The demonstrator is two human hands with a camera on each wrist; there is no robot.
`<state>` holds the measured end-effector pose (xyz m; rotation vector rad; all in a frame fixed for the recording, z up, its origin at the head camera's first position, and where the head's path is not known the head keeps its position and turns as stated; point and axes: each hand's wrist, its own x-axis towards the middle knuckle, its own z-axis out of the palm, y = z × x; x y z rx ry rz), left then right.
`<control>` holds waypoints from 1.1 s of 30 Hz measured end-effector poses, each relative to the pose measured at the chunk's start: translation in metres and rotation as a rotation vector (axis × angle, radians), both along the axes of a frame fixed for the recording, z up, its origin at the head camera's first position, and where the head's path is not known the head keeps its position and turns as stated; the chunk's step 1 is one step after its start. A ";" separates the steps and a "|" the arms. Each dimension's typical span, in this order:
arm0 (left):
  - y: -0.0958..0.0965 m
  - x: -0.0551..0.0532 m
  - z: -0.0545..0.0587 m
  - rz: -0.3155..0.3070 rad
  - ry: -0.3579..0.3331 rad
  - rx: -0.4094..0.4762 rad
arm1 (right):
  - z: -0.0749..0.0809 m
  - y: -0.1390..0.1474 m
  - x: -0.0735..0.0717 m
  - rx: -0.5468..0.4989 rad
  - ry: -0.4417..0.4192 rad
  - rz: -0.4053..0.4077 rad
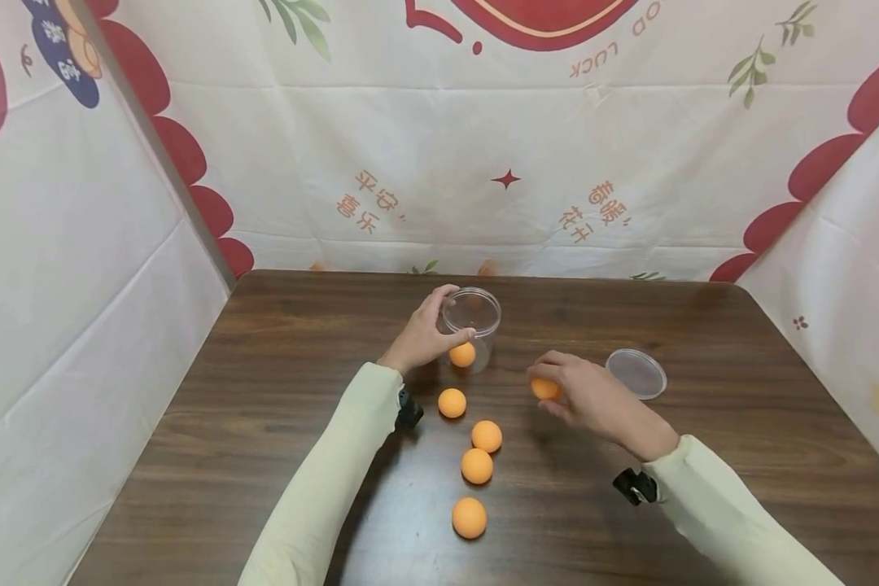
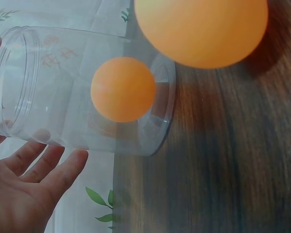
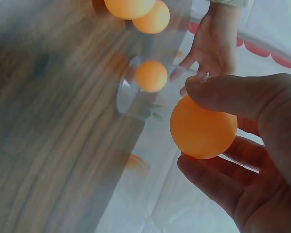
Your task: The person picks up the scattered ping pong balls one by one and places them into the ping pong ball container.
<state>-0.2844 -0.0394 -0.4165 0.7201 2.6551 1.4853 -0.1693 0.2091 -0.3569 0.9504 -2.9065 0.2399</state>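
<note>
A clear plastic jar [image 1: 483, 346] without its lid stands upright on the table, my left hand [image 1: 426, 334] gripping it round the rim and upper side. Through its wall an orange ball [image 2: 123, 90] shows inside, near the bottom. Just to the right, my right hand [image 1: 589, 397] pinches another orange ball [image 3: 203, 127] between thumb and fingers above the table. Several more orange balls lie loose in front of the jar, the closest to it being one ball [image 1: 452, 403], then a touching pair [image 1: 477, 465] and a nearer ball [image 1: 469, 518].
A round clear lid [image 1: 636, 374] lies flat on the table beyond my right hand. The dark wood table [image 1: 264, 456] ends at a printed white cloth [image 1: 505, 130] at the back, with cloth on both sides too.
</note>
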 end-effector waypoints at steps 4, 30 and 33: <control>0.000 0.000 0.000 -0.006 -0.006 -0.001 | 0.003 0.000 -0.009 -0.007 -0.018 0.001; -0.003 -0.003 0.001 -0.012 -0.010 0.020 | 0.032 -0.028 -0.053 -0.053 0.002 -0.008; -0.003 -0.003 0.001 -0.017 -0.016 0.013 | 0.036 -0.034 -0.059 -0.059 0.004 -0.005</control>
